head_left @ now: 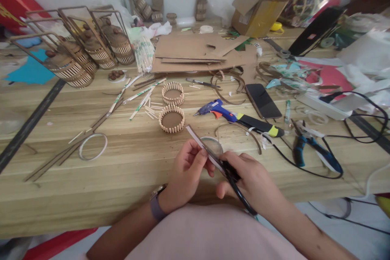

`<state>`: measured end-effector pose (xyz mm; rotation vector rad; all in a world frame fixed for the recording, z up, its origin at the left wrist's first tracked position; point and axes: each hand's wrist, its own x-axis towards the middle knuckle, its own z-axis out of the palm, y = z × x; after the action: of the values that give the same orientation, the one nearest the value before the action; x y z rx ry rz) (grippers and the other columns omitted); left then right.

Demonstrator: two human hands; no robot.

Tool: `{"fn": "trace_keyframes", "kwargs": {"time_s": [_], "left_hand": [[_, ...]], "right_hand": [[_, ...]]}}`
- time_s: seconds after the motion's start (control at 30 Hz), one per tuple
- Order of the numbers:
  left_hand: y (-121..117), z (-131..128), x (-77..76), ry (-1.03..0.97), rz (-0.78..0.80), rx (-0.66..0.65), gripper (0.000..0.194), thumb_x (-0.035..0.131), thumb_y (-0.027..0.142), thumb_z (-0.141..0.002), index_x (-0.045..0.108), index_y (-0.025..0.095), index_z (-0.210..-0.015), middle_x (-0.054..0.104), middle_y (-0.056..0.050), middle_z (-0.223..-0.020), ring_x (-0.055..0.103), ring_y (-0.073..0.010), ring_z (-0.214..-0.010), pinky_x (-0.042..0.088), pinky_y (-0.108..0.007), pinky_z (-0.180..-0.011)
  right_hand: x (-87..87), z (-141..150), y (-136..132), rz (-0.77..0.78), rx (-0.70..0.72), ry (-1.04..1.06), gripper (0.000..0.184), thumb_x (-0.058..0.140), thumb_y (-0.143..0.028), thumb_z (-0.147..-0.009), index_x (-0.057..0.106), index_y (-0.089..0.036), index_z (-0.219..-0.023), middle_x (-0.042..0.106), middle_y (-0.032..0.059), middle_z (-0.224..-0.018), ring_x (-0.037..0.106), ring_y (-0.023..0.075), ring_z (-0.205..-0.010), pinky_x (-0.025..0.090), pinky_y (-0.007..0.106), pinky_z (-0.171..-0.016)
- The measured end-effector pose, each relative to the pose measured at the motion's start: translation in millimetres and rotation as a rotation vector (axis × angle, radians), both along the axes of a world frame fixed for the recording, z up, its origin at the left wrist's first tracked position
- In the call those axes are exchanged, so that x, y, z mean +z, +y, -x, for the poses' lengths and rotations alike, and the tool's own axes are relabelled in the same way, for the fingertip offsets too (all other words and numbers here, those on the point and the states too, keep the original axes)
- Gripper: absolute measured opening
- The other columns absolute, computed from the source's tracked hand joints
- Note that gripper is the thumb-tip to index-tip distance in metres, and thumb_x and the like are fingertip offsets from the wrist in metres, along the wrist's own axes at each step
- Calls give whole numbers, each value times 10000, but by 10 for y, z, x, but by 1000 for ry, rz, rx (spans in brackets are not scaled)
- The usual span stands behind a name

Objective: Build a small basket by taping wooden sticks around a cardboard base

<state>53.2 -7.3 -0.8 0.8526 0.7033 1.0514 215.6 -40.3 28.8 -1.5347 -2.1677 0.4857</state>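
Observation:
My left hand point(186, 170) pinches a narrow cardboard strip point(198, 140) that points up and to the left over the table's near edge. My right hand point(248, 178) grips black-handled scissors point(234, 183), whose blades lie along the strip between the two hands. A clear tape ring point(213, 144) lies on the wood just behind my fingers. Two small round baskets made of sticks point(171, 118) sit a little farther back. A watch is on my left wrist.
A blue glue gun point(217, 110), a phone point(262, 100), pliers point(304, 146) and a black cable lie to the right. Flat cardboard sheets point(195, 53) and finished stick baskets with handles point(91, 53) stand at the back. A white ring point(93, 147) and loose sticks lie left.

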Motion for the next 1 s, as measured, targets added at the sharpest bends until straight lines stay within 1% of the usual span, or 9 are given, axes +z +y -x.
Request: {"fn": "trace_keyframes", "kwargs": {"time_s": [0.13,0.23,0.4,0.5,0.57,0.63,0.73,0.83,1.0], "left_hand": [[12,-5,-17,4,-1,-6,261,652,420,-907,559,180,-859,629,30,-679,583,-83,-586,481,-179,-539],[12,-7,-24,5,-2,3,255,651,416,-908,563,180,-862,636,30,-681,588,-84,-584,487,-180,-539],[7,4,-1,-53,46,-30,290,698,428,-869,563,173,-836,645,25,-683,609,-89,-605,510,-179,-547],[25,22,16,-36,50,23,292,686,440,-874,561,177,-857,662,24,-679,621,-95,-590,518,-185,-539],[41,29,25,-1,36,78,295,687,440,-872,553,178,-845,655,31,-653,611,-91,-564,512,-181,-520],[49,27,36,27,25,93,298,692,433,-869,548,175,-826,640,38,-628,600,-86,-552,506,-176,-513],[40,15,53,41,21,66,328,701,457,-855,544,171,-814,641,34,-621,604,-89,-557,514,-178,-517],[24,8,63,32,15,45,354,708,479,-842,535,171,-807,654,27,-625,609,-91,-555,519,-180,-518],[21,14,45,24,11,41,342,692,471,-860,525,175,-819,652,35,-618,602,-83,-543,513,-175,-525]], "right_hand": [[3,3,22,33,6,-14,436,544,-644,-876,568,-226,-753,591,-29,-558,554,155,-514,395,261,-562],[1,11,37,32,7,-2,435,522,-632,-895,584,-224,-755,602,-25,-564,560,154,-517,393,257,-550],[13,-4,25,-37,2,10,483,485,-670,-892,566,-220,-736,560,-33,-518,525,141,-476,369,243,-505],[-7,-39,-12,-68,4,9,509,493,-711,-859,559,-216,-760,541,-37,-504,518,144,-474,366,237,-490],[-25,-58,-35,-50,-1,-4,515,517,-724,-834,551,-216,-760,547,-32,-515,525,150,-491,373,236,-492],[-34,-64,-46,-30,-7,-9,514,528,-726,-826,548,-216,-769,559,-28,-530,529,153,-502,381,239,-503],[-17,-51,-35,-16,-1,-5,522,509,-734,-833,553,-215,-794,562,-31,-537,532,150,-500,383,244,-516],[3,-27,-11,-8,-2,1,522,492,-736,-841,534,-220,-774,557,-33,-530,534,148,-495,374,244,-512],[-24,-17,-14,-48,1,15,505,464,-709,-874,528,-221,-765,555,-35,-515,529,146,-476,368,242,-500]]}}
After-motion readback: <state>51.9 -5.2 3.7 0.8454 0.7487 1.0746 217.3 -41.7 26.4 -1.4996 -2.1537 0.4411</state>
